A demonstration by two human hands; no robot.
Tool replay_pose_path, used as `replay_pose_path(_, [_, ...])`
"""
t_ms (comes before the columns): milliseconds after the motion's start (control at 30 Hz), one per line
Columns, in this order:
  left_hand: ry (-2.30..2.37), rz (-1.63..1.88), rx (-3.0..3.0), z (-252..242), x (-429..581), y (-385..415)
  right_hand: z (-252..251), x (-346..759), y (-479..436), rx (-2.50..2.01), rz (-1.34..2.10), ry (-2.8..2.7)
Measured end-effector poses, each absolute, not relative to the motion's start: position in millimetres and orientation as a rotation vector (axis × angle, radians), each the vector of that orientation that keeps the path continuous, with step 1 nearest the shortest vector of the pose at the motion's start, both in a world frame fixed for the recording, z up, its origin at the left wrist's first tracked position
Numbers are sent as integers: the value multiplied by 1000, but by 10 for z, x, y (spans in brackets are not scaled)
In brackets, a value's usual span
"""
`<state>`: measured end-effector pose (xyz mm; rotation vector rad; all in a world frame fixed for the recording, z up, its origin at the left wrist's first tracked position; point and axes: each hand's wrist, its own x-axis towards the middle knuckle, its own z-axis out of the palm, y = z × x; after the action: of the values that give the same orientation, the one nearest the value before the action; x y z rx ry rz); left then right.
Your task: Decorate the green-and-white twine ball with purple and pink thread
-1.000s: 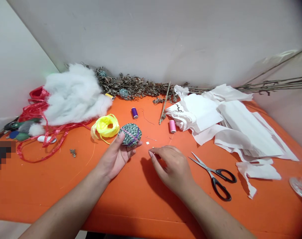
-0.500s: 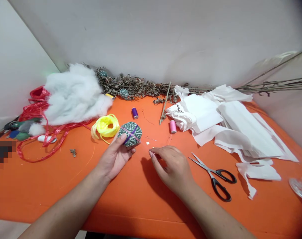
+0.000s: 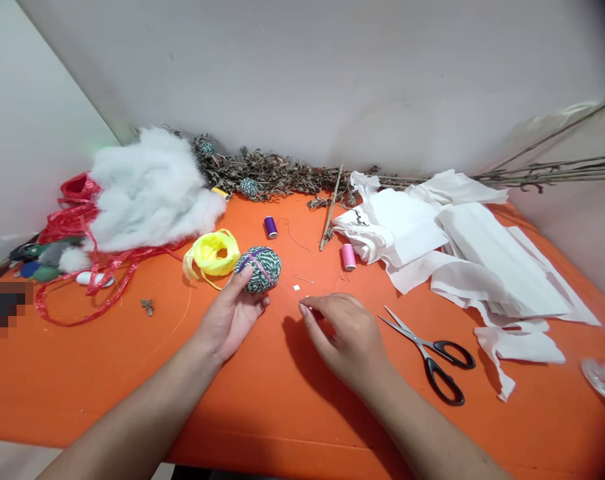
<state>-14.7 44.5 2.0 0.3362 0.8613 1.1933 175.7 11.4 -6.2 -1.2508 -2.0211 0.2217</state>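
Orange table (image 3: 82, 360) has scissors (image 3: 429, 353) and white paper strips (image 3: 487, 267) toward its right edge; left hand (image 3: 227, 323) grips a twine ball (image 3: 258, 269); right hand (image 3: 345, 337) has fingertips (image 3: 303, 309) together, hold unclear.

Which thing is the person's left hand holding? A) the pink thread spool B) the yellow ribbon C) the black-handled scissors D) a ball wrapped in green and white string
D. The left hand curls its fingers and thumb around the ball wrapped in green and white string, lifting it just over the orange table.
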Motion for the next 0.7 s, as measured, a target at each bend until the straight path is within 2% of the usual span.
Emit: replay_pose_path(700, [882, 1168, 302, -7, -115, 453, -71, 1753, 123, -1215, 199, -2026])
